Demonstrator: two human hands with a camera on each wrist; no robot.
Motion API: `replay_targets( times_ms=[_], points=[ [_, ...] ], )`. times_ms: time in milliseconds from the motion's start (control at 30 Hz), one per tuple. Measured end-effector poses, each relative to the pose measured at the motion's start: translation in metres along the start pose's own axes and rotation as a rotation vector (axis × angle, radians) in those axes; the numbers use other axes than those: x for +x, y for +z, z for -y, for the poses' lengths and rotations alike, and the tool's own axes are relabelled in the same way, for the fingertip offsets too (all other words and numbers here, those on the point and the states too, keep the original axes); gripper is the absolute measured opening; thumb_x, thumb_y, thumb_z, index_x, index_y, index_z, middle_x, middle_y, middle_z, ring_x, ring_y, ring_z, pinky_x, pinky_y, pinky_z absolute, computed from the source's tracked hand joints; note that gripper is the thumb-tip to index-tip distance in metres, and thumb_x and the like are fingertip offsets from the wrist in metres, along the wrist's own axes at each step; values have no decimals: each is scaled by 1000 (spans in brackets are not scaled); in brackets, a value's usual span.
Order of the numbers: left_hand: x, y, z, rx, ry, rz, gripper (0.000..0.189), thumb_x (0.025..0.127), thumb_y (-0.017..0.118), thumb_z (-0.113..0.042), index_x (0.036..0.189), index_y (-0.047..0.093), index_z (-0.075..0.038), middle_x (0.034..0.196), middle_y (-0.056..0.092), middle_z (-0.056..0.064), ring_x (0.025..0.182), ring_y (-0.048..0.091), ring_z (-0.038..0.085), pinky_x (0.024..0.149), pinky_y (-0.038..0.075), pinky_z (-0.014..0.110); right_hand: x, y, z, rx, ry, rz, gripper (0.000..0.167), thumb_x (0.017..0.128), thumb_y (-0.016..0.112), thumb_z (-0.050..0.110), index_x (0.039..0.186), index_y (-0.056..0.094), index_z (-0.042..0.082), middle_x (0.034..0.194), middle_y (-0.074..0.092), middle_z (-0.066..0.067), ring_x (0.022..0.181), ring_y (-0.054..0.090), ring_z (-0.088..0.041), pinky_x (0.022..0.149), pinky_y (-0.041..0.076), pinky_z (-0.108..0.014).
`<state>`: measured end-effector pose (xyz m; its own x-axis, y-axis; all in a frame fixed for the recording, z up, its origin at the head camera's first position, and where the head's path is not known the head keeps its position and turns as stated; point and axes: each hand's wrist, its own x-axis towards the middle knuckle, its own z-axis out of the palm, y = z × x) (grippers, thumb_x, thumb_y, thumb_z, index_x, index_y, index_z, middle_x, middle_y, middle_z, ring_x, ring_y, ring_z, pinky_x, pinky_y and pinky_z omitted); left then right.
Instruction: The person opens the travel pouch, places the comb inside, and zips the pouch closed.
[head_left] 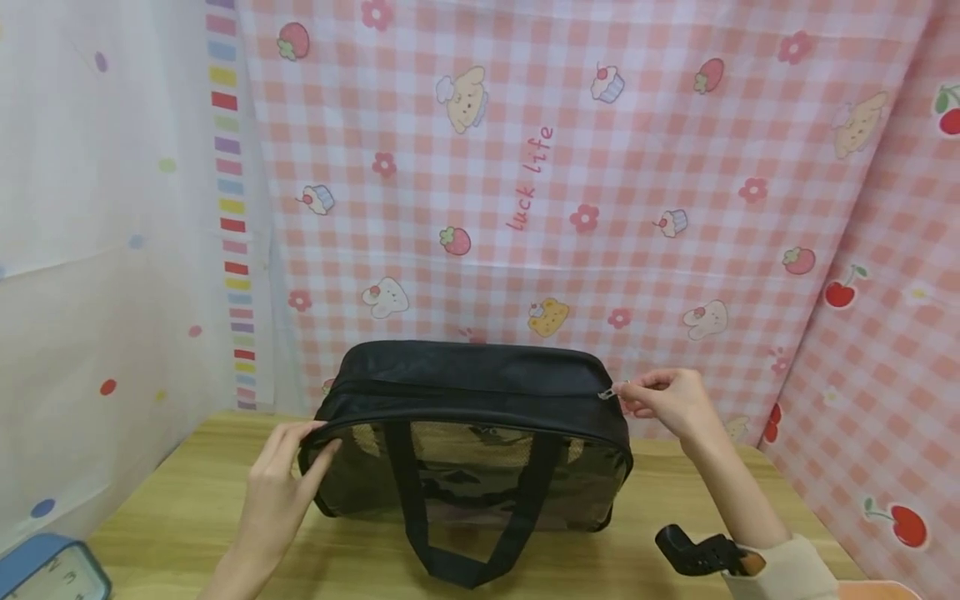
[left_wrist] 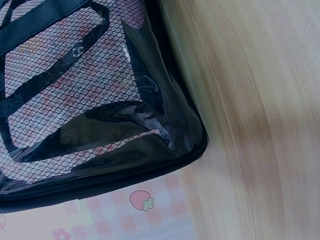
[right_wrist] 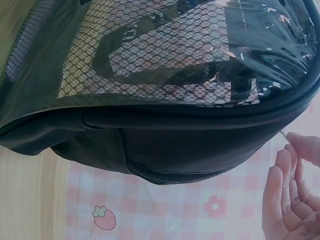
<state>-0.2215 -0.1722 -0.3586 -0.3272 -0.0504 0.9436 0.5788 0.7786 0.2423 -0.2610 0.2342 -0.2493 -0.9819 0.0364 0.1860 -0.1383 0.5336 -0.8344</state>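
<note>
A black bag [head_left: 472,367] with a see-through front panel stands on the table, its strap handle [head_left: 468,575] hanging down in front. With thumb in front and fingers on top, my left hand [head_left: 281,479] holds the bag's upper left corner. My right hand [head_left: 671,400] pinches the metal zipper pull [head_left: 607,393] at the right end of the top. In the right wrist view, thumb and forefinger of the right hand [right_wrist: 295,190] meet on the thin pull, and some zipper teeth [right_wrist: 170,177] show. Mesh [left_wrist: 75,80] is visible through the clear panel; the left wrist view does not show the left hand.
The wooden table [head_left: 172,517] meets a pink checked cloth [head_left: 525,167] behind the bag. A blue-framed object [head_left: 45,567] sits at the front left edge. On the right forearm is a black device [head_left: 697,554].
</note>
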Motion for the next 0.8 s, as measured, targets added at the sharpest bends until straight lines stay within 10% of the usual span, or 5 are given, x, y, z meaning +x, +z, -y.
replay_targets(
  times_ms=[800],
  points=[
    [-1, 2, 1, 25, 26, -19, 46, 50, 80, 15, 92, 65, 4, 84, 61, 13, 74, 60, 24, 79, 41, 3, -5, -1, -29, 93, 87, -40, 46, 85, 64, 31, 105, 60, -10, 71, 66, 8, 65, 62, -1, 67, 55, -23]
  ],
)
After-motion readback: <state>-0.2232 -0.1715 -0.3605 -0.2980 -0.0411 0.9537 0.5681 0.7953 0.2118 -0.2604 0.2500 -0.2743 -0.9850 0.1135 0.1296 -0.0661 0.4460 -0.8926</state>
